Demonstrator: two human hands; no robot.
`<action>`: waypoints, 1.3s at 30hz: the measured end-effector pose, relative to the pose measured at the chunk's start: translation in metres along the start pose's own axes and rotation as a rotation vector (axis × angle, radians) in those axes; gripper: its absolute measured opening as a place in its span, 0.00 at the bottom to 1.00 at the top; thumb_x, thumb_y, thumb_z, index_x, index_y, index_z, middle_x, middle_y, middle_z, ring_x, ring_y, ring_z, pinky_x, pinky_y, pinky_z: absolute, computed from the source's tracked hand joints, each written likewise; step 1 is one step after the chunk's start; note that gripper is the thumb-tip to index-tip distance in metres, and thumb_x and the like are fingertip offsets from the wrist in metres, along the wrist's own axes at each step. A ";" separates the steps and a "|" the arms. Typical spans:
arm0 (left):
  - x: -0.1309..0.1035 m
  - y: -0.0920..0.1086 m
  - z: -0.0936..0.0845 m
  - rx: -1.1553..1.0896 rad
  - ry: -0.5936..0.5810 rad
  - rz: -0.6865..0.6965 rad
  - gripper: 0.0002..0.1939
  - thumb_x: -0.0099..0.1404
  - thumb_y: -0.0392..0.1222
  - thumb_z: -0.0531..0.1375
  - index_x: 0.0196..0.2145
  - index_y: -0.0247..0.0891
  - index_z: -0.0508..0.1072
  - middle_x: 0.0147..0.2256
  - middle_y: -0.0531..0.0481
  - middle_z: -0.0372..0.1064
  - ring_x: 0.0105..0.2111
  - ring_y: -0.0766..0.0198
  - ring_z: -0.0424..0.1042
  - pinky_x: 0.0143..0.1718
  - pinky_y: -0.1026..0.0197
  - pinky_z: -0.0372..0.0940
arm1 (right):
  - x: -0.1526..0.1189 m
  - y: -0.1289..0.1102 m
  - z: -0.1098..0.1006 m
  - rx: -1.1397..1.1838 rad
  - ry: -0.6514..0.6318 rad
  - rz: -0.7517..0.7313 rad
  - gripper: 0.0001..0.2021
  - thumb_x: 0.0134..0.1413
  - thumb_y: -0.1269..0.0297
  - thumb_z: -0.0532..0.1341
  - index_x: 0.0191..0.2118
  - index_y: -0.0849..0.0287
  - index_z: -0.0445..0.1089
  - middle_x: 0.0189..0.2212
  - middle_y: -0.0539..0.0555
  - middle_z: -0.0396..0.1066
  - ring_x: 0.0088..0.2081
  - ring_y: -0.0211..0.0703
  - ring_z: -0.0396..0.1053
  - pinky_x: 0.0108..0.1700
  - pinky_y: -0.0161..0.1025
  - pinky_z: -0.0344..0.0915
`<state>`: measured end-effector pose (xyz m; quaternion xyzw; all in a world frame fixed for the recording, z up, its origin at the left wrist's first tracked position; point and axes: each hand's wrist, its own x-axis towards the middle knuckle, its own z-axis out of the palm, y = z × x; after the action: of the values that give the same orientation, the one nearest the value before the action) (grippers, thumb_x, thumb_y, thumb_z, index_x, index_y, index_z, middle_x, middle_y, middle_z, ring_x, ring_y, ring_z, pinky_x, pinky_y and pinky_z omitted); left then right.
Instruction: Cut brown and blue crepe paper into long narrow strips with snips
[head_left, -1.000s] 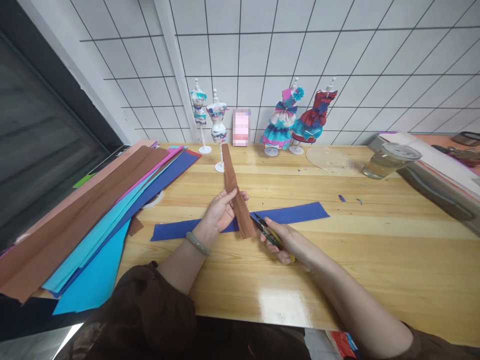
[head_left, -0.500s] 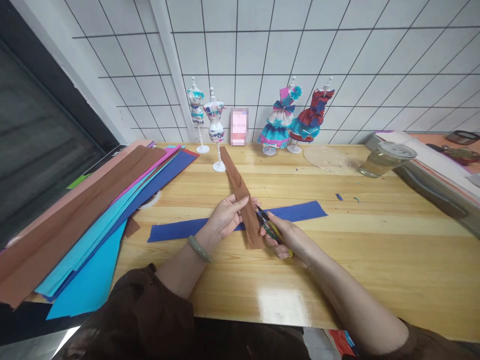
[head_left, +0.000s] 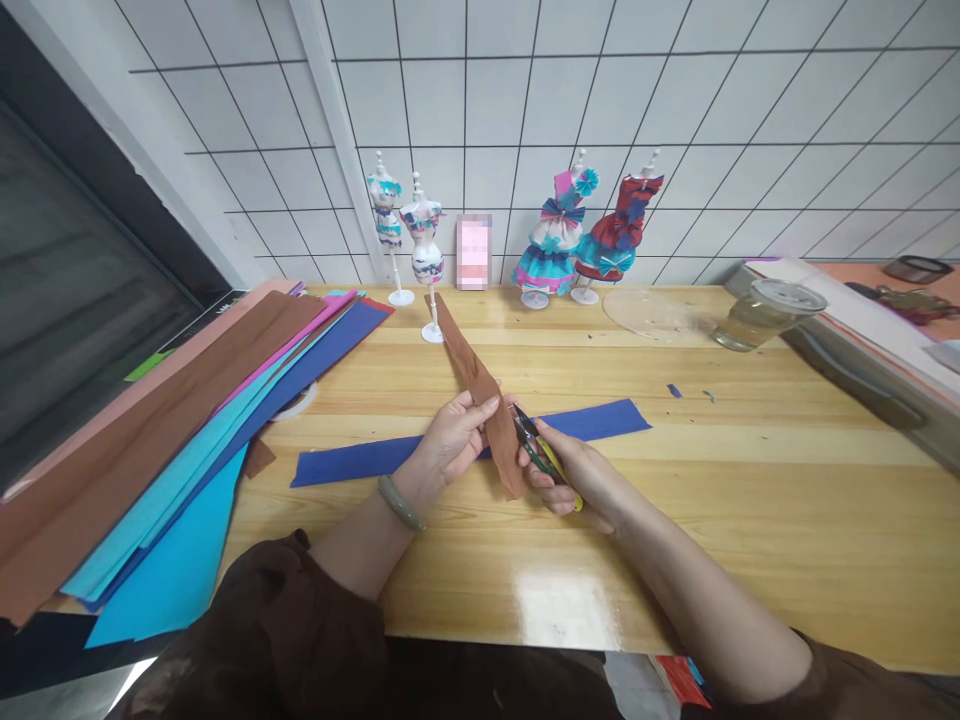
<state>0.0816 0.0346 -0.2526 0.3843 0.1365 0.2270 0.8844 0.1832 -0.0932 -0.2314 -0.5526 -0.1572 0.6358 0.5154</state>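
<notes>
A long brown paper strip (head_left: pixel 466 362) slants across the middle, its far end by a small mannequin (head_left: pixel 426 240). My left hand (head_left: pixel 456 432) pinches the strip, thumb on top. In my right hand (head_left: pixel 562 465) are small scissors (head_left: pixel 544 448) with dark blades and yellow-and-green handles; the blades are at the strip's right edge. Whether they touch the paper is too small to tell. Beneath both hands a blue paper strip (head_left: pixel 360 459) lies across the wooden table (head_left: pixel 675 540).
A stack of coloured paper sheets (head_left: pixel 187 430) lies at the left. At the back stand another bare mannequin (head_left: pixel 386 215), two dressed ones (head_left: pixel 553 245) (head_left: pixel 619 235) and a phone (head_left: pixel 474 252). A lidded cup (head_left: pixel 769 315) stands at the right. Blue scraps (head_left: pixel 675 391) lie nearby.
The near end of the brown strip has twisted and looks narrower. The scissor blades have come closer together. The whole view has shifted slightly.
</notes>
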 end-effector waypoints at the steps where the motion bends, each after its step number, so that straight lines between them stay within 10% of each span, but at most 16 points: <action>1: 0.000 -0.001 0.000 0.005 -0.004 -0.002 0.11 0.56 0.37 0.62 0.38 0.33 0.70 0.37 0.44 0.72 0.35 0.62 0.71 0.38 0.60 0.65 | 0.001 0.000 0.000 0.008 -0.006 0.004 0.22 0.52 0.43 0.50 0.29 0.60 0.63 0.13 0.43 0.54 0.10 0.25 0.41 0.12 0.26 0.39; 39: -0.004 -0.009 0.005 0.070 -0.006 -0.008 0.23 0.53 0.36 0.64 0.46 0.38 0.64 0.33 0.51 0.70 0.28 0.66 0.71 0.33 0.60 0.66 | 0.003 0.004 -0.001 0.113 -0.087 -0.079 0.22 0.54 0.43 0.49 0.26 0.59 0.59 0.12 0.40 0.46 0.12 0.25 0.36 0.13 0.26 0.37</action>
<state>0.0835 0.0238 -0.2557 0.4150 0.1432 0.2172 0.8718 0.1827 -0.0928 -0.2361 -0.4878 -0.1651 0.6462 0.5632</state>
